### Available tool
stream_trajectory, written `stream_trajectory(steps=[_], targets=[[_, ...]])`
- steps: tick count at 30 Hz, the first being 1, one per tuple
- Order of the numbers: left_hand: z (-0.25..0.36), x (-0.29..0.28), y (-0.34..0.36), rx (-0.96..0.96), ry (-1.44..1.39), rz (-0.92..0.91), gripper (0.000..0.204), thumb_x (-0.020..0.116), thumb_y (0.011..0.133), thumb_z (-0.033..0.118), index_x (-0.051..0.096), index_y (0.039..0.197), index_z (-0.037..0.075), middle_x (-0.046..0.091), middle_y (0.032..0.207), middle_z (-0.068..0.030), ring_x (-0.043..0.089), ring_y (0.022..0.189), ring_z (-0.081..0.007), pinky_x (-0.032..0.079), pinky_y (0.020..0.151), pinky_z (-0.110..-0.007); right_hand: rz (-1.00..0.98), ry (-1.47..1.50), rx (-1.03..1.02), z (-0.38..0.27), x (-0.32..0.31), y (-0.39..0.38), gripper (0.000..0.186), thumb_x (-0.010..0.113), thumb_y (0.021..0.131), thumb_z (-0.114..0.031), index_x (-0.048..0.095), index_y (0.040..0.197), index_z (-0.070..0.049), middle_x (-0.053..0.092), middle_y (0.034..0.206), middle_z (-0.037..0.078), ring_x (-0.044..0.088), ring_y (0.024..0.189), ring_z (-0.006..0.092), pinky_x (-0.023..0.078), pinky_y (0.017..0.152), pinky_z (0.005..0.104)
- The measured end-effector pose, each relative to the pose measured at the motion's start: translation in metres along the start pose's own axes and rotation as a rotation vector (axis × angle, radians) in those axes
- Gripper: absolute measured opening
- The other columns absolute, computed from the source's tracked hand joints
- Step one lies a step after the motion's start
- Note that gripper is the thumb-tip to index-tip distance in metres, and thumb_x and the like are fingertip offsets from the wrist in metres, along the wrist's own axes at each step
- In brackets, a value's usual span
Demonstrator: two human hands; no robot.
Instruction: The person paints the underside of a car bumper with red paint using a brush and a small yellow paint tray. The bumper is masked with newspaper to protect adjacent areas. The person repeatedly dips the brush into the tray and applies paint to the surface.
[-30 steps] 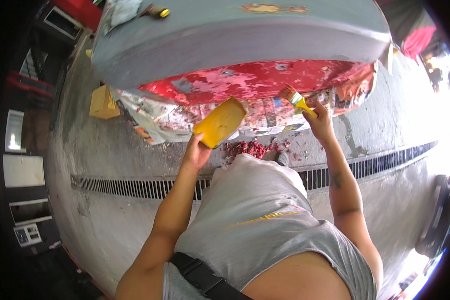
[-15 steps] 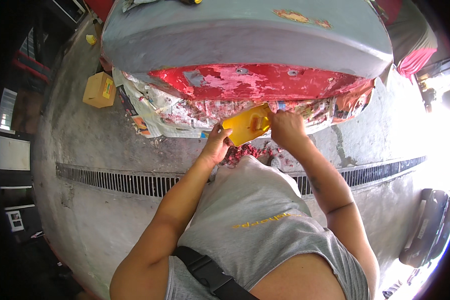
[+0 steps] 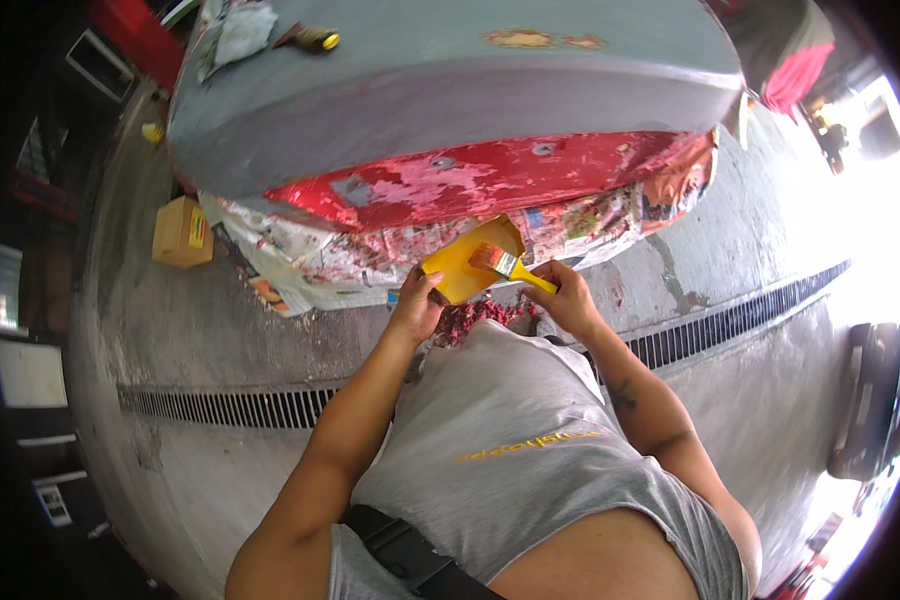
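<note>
My left hand [image 3: 417,303] grips the near left edge of a shallow yellow container [image 3: 457,277] that looks like a cut-open plastic jug, thumb on its inside. In my right hand [image 3: 567,300] is a paintbrush [image 3: 538,281] with a yellow handle and a metal band. Its reddish-brown bristles lie over the inside of the container. Just beyond both hands is the red lower panel [image 3: 460,175] of a grey vehicle body [image 3: 450,95], its paint patchy with pink and bare grey spots. Newspaper sheets [image 3: 320,270] spread out beneath that panel.
Red paint scraps [image 3: 460,322] lie on the floor by my feet. A drain grate [image 3: 230,408] crosses the concrete. A cardboard box [image 3: 182,232] stands at left. On top of the body rest a yellow-and-black handled tool [image 3: 315,38] and a grey cloth [image 3: 242,35]. A dark bumper-like part [image 3: 865,400] is at right.
My right hand has drawn back toward me and lower, so the brush now shows across the container. The view has shifted, bringing the tool and cloth on the body into sight.
</note>
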State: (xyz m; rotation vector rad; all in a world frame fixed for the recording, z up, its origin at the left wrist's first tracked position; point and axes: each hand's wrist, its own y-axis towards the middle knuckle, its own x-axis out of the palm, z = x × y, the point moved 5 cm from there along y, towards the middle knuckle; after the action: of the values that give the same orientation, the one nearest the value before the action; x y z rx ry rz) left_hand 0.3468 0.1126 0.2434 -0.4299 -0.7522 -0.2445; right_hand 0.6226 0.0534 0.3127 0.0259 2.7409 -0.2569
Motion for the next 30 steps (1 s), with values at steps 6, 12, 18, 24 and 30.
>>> stream_trajectory(steps=[6, 12, 18, 24, 30], targets=[[-0.004, 0.023, 0.018, -0.097, -0.037, -0.061, 0.061, 0.072, 0.092, 0.025, 0.052, 0.147, 0.008, 0.062, 0.143, -0.0071, 0.057, 0.135, -0.0258, 0.045, 0.117, -0.046, 0.132, 0.552, 0.2, 0.022, -0.01, -0.018, 0.022, 0.074, 0.099, -0.011, 0.065, 0.118, -0.006, 0.063, 0.084, -0.005, 0.05, 0.064, 0.0017, 0.038, 0.055, 0.0215], [-0.026, 0.04, 0.044, -0.119, -0.071, 0.015, 0.062, 0.072, 0.091, 0.026, 0.053, 0.146, 0.007, 0.064, 0.14, -0.0065, 0.06, 0.13, -0.023, 0.047, 0.113, -0.044, 0.407, 0.617, 0.139, 0.071, -0.068, 0.004, 0.025, 0.075, 0.099, -0.011, 0.065, 0.121, -0.005, 0.061, 0.079, -0.005, 0.046, 0.06, 0.0025, 0.032, 0.051, 0.0227], [-0.042, 0.071, 0.053, -0.027, -0.106, 0.082, 0.063, 0.069, 0.095, 0.025, 0.049, 0.152, 0.008, 0.06, 0.149, -0.0078, 0.056, 0.138, -0.0262, 0.044, 0.117, -0.047, 0.541, 0.435, 0.276, 0.173, -0.138, 0.062, 0.028, 0.076, 0.095, -0.007, 0.065, 0.12, -0.006, 0.062, 0.078, -0.004, 0.049, 0.066, 0.0059, 0.036, 0.06, 0.0254], [-0.054, 0.107, 0.04, 0.042, -0.127, 0.179, 0.058, 0.062, 0.098, 0.027, 0.051, 0.151, 0.007, 0.059, 0.151, -0.0097, 0.056, 0.139, -0.0273, 0.043, 0.118, -0.05, 0.603, 0.198, 0.37, 0.24, -0.198, 0.108, 0.03, 0.082, 0.09, -0.019, 0.071, 0.115, -0.008, 0.074, 0.087, 0.008, 0.066, 0.078, 0.0157, 0.05, 0.07, 0.0348], [-0.077, 0.135, 0.032, 0.041, -0.153, 0.259, 0.057, 0.061, 0.098, 0.027, 0.052, 0.15, 0.008, 0.06, 0.151, -0.0082, 0.056, 0.139, -0.0272, 0.043, 0.117, -0.049, 0.623, 0.06, 0.395, 0.223, -0.256, 0.135, 0.029, 0.08, 0.09, -0.024, 0.072, 0.114, -0.009, 0.075, 0.094, 0.009, 0.069, 0.086, 0.0218, 0.052, 0.078, 0.0374]])
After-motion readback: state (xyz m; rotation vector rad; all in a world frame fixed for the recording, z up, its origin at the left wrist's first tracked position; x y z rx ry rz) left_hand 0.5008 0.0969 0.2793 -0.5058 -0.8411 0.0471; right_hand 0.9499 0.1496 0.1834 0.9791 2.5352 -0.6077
